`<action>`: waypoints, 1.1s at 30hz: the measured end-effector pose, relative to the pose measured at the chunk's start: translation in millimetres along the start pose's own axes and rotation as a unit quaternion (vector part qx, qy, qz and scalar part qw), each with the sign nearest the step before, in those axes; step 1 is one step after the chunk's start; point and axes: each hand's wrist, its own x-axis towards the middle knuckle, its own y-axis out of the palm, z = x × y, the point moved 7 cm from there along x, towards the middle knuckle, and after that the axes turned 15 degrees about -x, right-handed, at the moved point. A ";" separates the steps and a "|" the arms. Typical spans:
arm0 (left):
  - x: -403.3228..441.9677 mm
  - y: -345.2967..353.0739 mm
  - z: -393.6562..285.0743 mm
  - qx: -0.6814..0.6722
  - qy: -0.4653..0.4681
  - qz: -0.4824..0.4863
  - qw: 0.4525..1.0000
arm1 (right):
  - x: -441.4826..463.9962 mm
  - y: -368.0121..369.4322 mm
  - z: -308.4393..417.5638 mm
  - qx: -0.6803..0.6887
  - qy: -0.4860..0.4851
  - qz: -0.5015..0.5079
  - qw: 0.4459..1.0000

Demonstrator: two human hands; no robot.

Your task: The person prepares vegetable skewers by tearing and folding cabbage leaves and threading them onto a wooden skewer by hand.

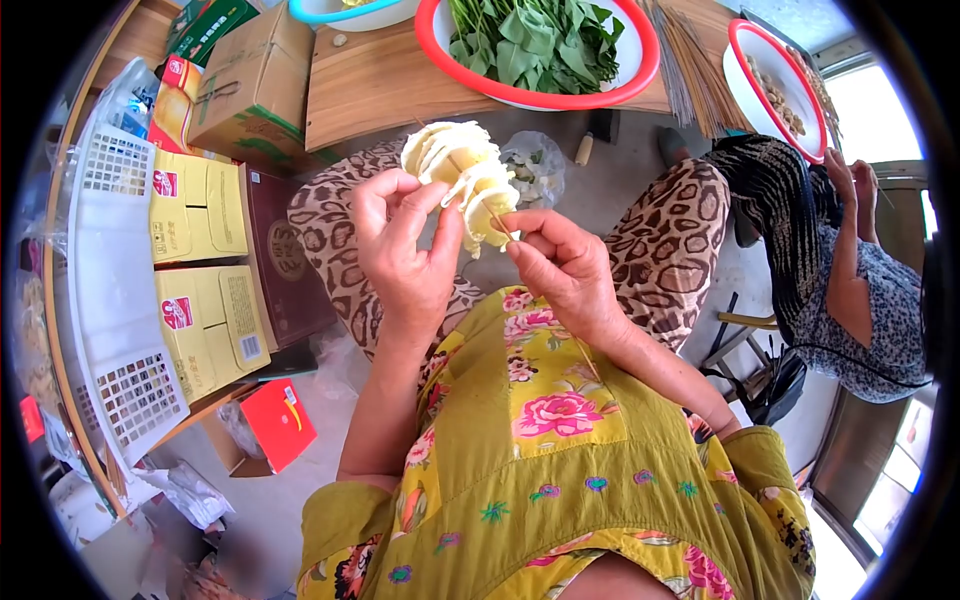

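Note:
Pale yellow, ruffled slices of food [455, 165] are threaded on a thin wooden skewer [498, 222], held above my lap. With thumb and fingers my left hand [405, 235] pinches the edge of the folded food from the left. On the right, my right hand [565, 265] closes its thumb and index finger on the skewer just beside the lowest slices. The skewer's tip shows past the top of the food, and its other end runs down past my right hand.
Ahead, a wooden table [370, 85] bears a red-rimmed basin [640, 85] of green leaves, bundled skewers [695, 65] and another basin [735, 50]. Boxes [205, 320] and a white plastic rack [105, 270] stand left. A co-worker [860, 290] sits at the right.

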 end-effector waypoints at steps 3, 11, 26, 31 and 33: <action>1.3 -4.5 2.0 -0.038 -0.011 0.001 0.999 | 0.3 -0.2 2.0 -0.028 -0.019 0.005 0.999; 9.1 -10.8 2.9 0.024 -0.038 -0.043 0.998 | -4.1 3.5 1.4 -0.022 -0.019 0.019 0.999; 12.3 2.6 6.4 0.002 -0.047 -0.034 0.998 | -4.7 -5.1 0.5 -0.024 -0.011 0.004 1.000; 9.7 3.1 4.2 0.000 -0.031 -0.013 0.999 | -4.0 -5.7 -3.4 0.015 0.003 0.008 1.000; 9.1 5.3 -1.3 0.013 -0.015 0.014 1.000 | -5.0 -4.7 -4.4 0.023 0.005 0.006 1.000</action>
